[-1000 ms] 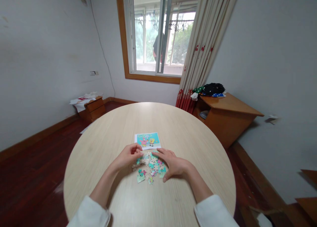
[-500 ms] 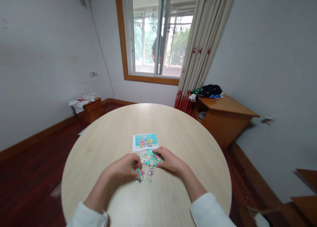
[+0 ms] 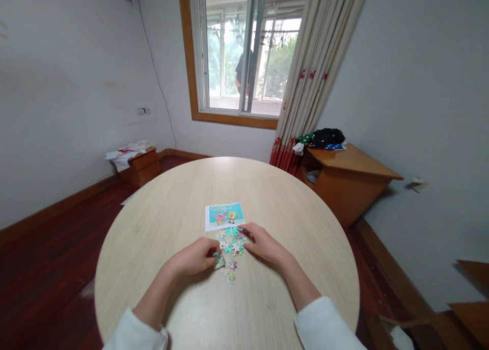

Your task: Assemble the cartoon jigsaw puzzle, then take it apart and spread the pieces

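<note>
My left hand [image 3: 196,256] is closed in a pinch on a greenish joined bit of jigsaw puzzle [image 3: 219,262], tilted at the fingertips and partly covered by them. On the other side of a heap of loose jigsaw pieces [image 3: 231,247], my right hand [image 3: 262,242] has thumb and forefinger apart, fingertips at the heap's right edge. Whether it touches a piece is too small to tell. Two small colourful bits, a pink one [image 3: 233,265] and a yellow-green one [image 3: 230,277], lie nearer to me. Behind the heap lies a picture card [image 3: 225,215] with a pink and a yellow cartoon figure.
All this is on a round pale wooden table [image 3: 229,177]. A brown desk [image 3: 351,161] with dark cloth on it stands beyond at the right. At the far left is a small drawer cabinet [image 3: 145,166]. A person [image 3: 240,75] shows behind the window.
My left hand has shifted slightly right, and the piece of puzzle in it has tilted, its printed face now less visible. My right hand stays beside the heap.
</note>
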Motion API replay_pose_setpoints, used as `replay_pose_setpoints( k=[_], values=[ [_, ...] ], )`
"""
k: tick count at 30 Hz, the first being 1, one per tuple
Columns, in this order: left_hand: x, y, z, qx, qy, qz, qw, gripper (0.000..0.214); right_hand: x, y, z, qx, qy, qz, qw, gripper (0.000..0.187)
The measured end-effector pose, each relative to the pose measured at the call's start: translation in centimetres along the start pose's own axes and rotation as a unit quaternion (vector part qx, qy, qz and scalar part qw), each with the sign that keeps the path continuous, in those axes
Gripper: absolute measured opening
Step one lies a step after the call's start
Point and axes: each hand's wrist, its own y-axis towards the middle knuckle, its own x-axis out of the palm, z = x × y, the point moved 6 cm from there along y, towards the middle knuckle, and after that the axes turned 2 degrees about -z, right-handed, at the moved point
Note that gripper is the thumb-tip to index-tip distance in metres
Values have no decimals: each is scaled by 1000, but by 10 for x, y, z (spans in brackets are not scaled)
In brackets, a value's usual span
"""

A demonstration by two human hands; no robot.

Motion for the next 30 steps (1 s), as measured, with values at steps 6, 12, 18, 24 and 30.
replay_pose_setpoints(
  k=[6, 12, 18, 24, 30],
  values=[
    [-6, 6, -5, -5, -63, 73, 995, 4, -3, -1, 6, 48, -36, 13, 998, 38],
    [-2, 10, -13, -14, -81, 61, 995, 6, -2, 1, 6, 53, -38, 2, 998, 32],
    [-5, 8, -9, -7, -50, 72, 996, 22, -2, 0, 3, 60, -7, -19, 998, 34],
    [-6, 9, -11, -33, -74, 92, 992, 31, 0, 0, 2, 69, 26, -33, 997, 37],
    [-11, 11, -18, -27, -99, 144, 984, 22, 7, 1, 6, 72, 95, -57, 991, 38]
  ],
)
